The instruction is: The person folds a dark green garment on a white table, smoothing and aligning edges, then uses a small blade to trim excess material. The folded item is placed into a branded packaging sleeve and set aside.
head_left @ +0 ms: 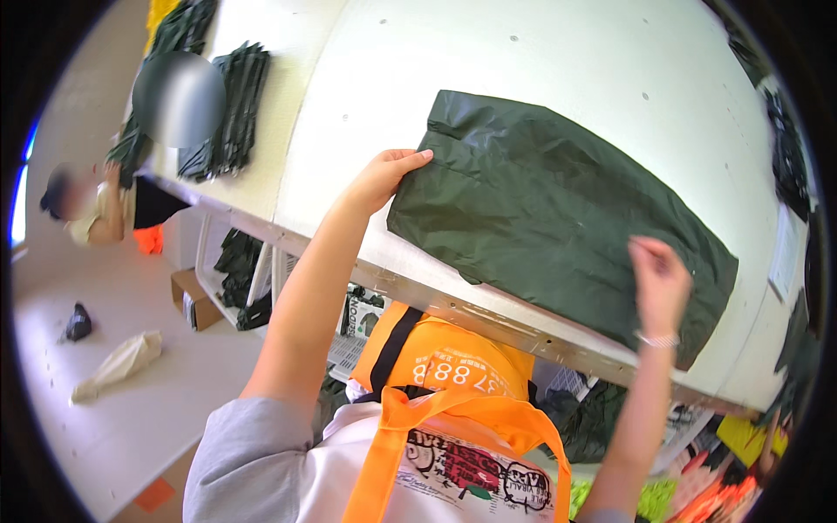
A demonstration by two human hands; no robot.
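Dark green cloth [558, 209] is pinched by the left hand [384, 179]; I cannot tell if the blurry right hand [660, 281] holds it.

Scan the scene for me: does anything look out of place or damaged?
A cream bundle and a small dark bundle lie loose on the floor at left, which looks untidy. The dark green fabric on the white table is wrinkled, but no tear shows.
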